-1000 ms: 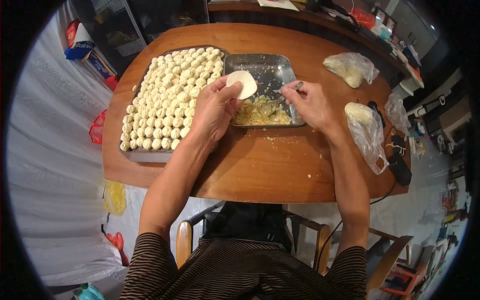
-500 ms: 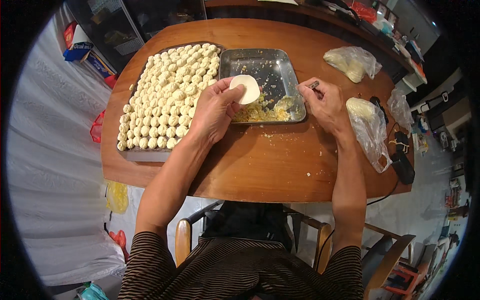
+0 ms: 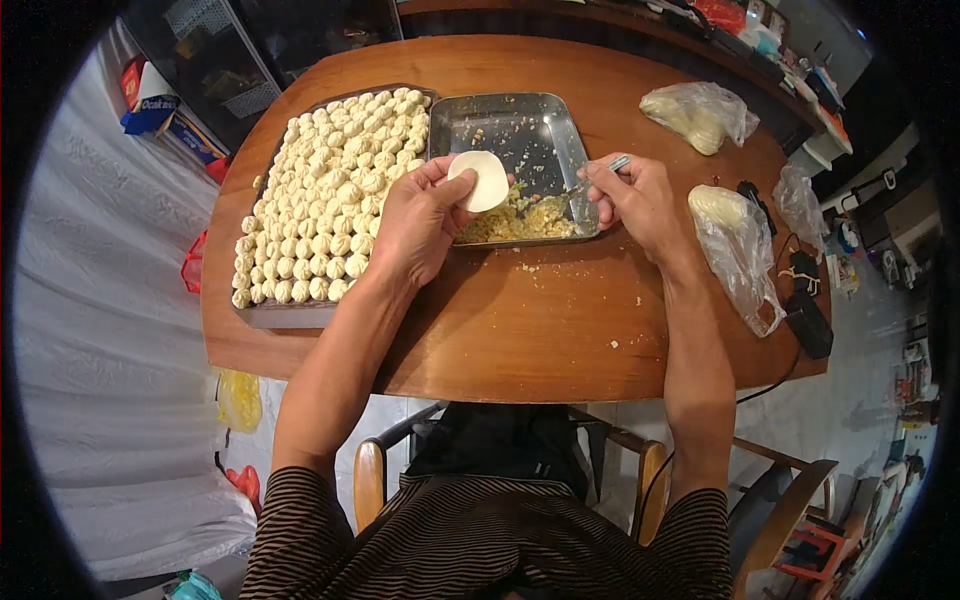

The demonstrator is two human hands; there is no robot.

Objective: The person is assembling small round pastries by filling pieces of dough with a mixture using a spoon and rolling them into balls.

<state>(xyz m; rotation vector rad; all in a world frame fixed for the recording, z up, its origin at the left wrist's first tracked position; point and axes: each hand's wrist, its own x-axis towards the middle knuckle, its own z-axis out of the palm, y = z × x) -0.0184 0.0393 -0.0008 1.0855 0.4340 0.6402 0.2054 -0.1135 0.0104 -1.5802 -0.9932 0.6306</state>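
Seen from above, a rounded wooden table [image 3: 520,330] fills the middle of the view, with pale sheeting on the floor to its left and cluttered shelves along the far and right edges. Nearest the camera is the person's striped top, and just beyond it the wooden arms of a chair [image 3: 368,480] tucked under the table edge. Both bare forearms reach forward over the tabletop, which is dusted with a few crumbs near the tray.

The left hand [image 3: 415,225] is cupped, its fingers curled around a round white dough wrapper [image 3: 480,180] that lies flat in the fingertips, held over the near left corner of a metal tray [image 3: 560,125]. The right hand [image 3: 640,200] is closed in a pinch on the handle of a thin metal utensil [image 3: 590,180], whose tip dips into the yellowish filling [image 3: 515,218] heaped along the tray's near edge. The rest of the tray holds only scattered bits.

Touching the tray's left side is a larger flat tray [image 3: 285,315] packed with rows of small pale dumplings [image 3: 330,190]. To the right of the right hand lies a clear plastic bag [image 3: 735,240] with a pale stack inside it, and a second such bag [image 3: 700,110] sits farther back. Near the table's right edge rests a black device with a cable [image 3: 805,320].
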